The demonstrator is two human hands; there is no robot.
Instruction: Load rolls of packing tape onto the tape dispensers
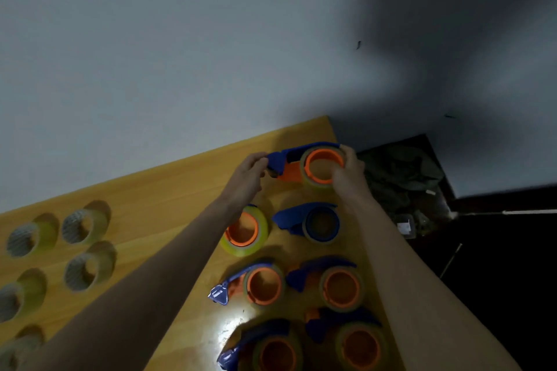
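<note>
Blue-and-orange tape dispenser [304, 164] held above far end of wooden table [156, 190], tape roll seated on its orange hub. Left hand [250, 170] pinching blue cutter end; right hand [346, 170] curled round roll side. Loaded dispensers [313, 286] lying in two columns nearer on table. Loose tape rolls [60, 250] grouped well apart at left. Dark clutter [404, 178] beyond table edge, indistinct.

Dim scene; a bright glare patch is flaring on the surface [168, 178] near its front edge, shadows are darkening the wall [150, 39], edges are blurring.
</note>
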